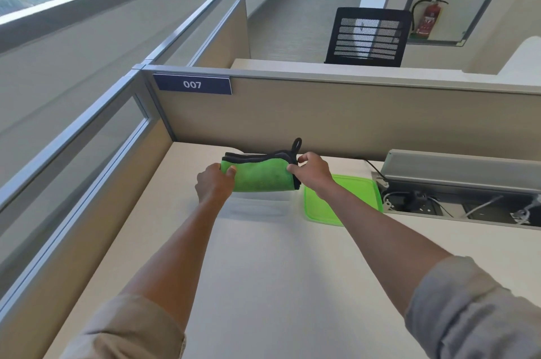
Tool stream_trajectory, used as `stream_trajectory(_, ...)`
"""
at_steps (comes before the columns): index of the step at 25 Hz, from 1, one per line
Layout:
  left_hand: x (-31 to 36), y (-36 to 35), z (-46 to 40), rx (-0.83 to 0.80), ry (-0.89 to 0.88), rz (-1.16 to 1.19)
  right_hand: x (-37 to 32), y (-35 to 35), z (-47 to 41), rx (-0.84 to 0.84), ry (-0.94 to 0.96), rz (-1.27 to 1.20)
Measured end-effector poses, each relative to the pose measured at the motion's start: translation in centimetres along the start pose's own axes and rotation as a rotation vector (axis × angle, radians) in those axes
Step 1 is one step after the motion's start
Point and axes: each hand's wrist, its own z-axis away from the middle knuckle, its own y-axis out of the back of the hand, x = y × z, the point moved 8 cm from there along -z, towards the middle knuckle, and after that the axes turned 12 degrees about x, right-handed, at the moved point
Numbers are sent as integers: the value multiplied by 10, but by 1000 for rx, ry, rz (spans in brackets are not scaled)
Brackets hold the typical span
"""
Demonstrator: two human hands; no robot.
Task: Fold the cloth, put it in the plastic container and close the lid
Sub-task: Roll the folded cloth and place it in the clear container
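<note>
A folded green cloth point(259, 175) with black edging and a black loop hangs between both hands near the far side of the desk. My left hand point(213, 184) pinches its left end and my right hand point(311, 172) pinches its right end. Right under the cloth stands a clear plastic container point(257, 206), faint against the white desk and partly hidden by the cloth. The green lid point(360, 191) lies flat on the desk to the right of the container, partly covered by my right forearm.
A beige partition point(351, 115) labelled 007 closes off the desk's far side, and a glass-topped partition runs along the left. An open cable tray point(462, 203) with sockets and wires is set in the desk at right. A black mesh chair point(369, 36) stands beyond.
</note>
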Motion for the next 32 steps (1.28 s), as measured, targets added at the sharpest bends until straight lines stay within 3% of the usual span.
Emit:
stream_trajectory(9, 9, -10, -5, 92, -142, -168, -14, -20, 1, 35, 149, 256)
stream_trajectory(17, 32, -28, 6, 85, -452, -515, -17, -44, 6, 102, 356, 599)
stream_trajectory(24, 58, -25, 15, 200, -753, -725, -22, -45, 8, 223, 457, 622)
stream_trajectory(28, 62, -39, 22, 57, -860, -637, -33, -42, 19, 299, 628, 572)
stream_trajectory(32, 52, -48, 16, -48, -760, -595, -26, -60, 21, 111, 685, 643)
